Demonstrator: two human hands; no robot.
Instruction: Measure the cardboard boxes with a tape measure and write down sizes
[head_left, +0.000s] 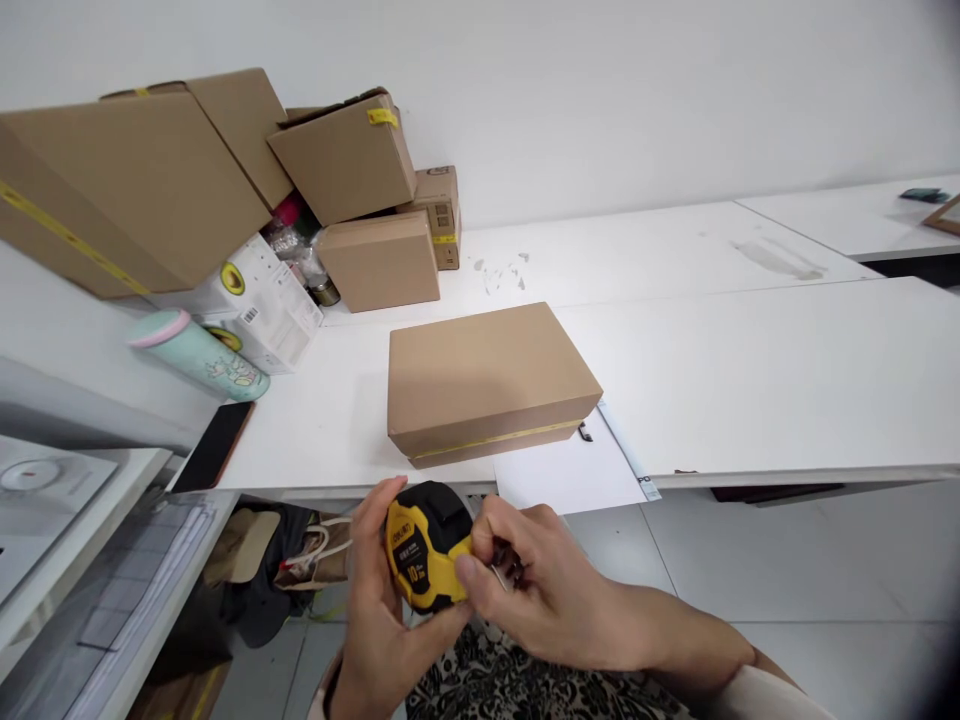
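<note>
Tape measure: rounded case, yellow body with black rubbery top and a black label on its face carrying pale print. It sits low in view, in front of the table's near edge and below it, held over my lap.

My left hand: curled round the case from the left and behind, thumb up along its left side, firm hold.

My right hand: thumb pressed on the yellow lower right of the case, fingers folded tight at its right edge, where a small dark and metallic bit shows. Whether that is the blade's end, I cannot tell.

Edges and room: the white table runs wide and bare to the right. A closed cardboard box, flat and rectangular, lies near the front edge, just above my hands, yellow tape along its lower side. A white sheet of paper pokes out from under it and overhangs the table edge. To the left, a dark phone lies at the corner.

Materials: matte brown board on the leaning pile of cartons at back left; a smooth mint bottle with pink cap lies on its side beside a printed white carton.
</note>
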